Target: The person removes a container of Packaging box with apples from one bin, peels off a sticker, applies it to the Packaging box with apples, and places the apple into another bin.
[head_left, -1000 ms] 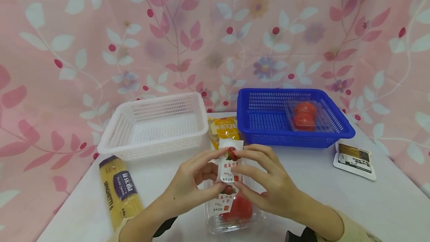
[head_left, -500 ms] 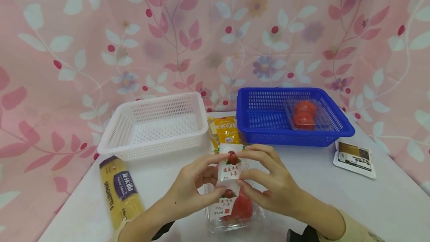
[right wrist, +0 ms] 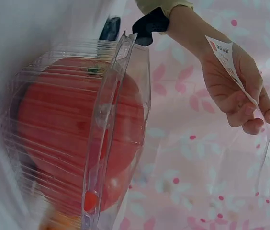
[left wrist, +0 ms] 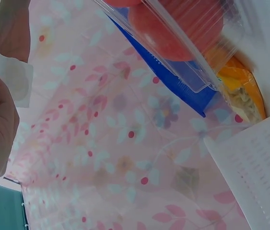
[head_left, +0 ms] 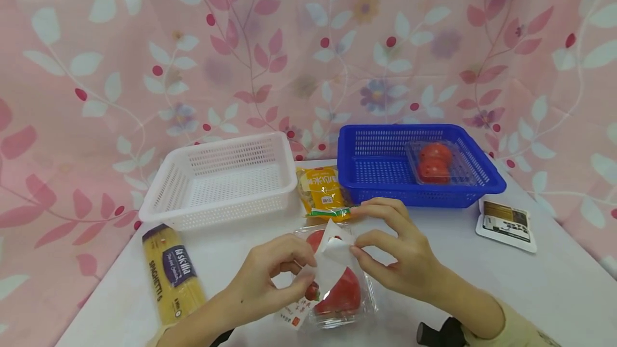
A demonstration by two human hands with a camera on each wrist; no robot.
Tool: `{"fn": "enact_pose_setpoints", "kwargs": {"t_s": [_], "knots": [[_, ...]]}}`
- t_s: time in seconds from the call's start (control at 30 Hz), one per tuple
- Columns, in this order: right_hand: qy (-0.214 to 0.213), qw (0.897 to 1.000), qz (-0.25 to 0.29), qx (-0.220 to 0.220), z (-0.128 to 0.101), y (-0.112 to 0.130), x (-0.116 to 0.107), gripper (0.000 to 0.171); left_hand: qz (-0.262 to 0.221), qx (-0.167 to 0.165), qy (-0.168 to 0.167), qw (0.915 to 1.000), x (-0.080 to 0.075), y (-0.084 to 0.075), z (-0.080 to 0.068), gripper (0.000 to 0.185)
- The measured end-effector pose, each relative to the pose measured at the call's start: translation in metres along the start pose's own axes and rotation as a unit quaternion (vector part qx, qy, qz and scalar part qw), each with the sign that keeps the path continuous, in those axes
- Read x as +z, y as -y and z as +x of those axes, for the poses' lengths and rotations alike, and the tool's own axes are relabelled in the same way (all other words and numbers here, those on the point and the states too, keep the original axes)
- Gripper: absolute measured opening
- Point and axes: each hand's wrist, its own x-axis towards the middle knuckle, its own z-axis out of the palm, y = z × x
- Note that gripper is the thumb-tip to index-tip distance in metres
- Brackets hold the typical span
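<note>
Paper is what I am handling: a thin white printed label, limp and easily torn, pinched by my left hand and my right hand above the clear plastic clamshell of red tomatoes. I am judging the corners the safest hold. Bare white table is giving room rightward; the yellow snack packet and blue perforated plastic basket are crowding behind.

clamshell: clear glossy plastic | label: matt paper | baskets: perforated plastic
</note>
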Motion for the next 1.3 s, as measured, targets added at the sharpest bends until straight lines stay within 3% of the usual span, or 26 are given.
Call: {"fn": "enact_pose_setpoints", "kwargs": {"t_s": [0.33,0.6,0.87,1.0,1.17,1.3], "knots": [[-0.018,1.0,-0.009,0.006,0.002,-0.003,-0.006,0.024,0.072,0.03,0.029,0.9965,-0.003,0.004,-0.003,0.032],[-0.012,0.999,-0.01,0.034,-0.001,-0.004,-0.01,0.024,0.084,0.02,0.023,0.996,-0.009,0.006,-0.007,0.027],[-0.034,0.999,-0.011,0.018,-0.001,-0.009,-0.011,0.024,0.099,0.009,0.039,0.9943,-0.019,0.008,-0.012,0.026],[-0.042,0.999,-0.013,0.009,0.0,-0.011,-0.01,0.024,0.116,-0.007,0.037,0.9925,-0.024,0.009,-0.017,0.026],[-0.048,0.999,-0.02,0.008,0.0,-0.013,-0.011,0.025,0.127,-0.052,0.02,0.9904,-0.032,0.011,-0.021,0.026],[-0.043,0.999,-0.025,0.017,-0.001,-0.013,-0.013,0.026,0.165,-0.086,0.013,0.9824,-0.038,0.017,-0.027,0.025]]}}
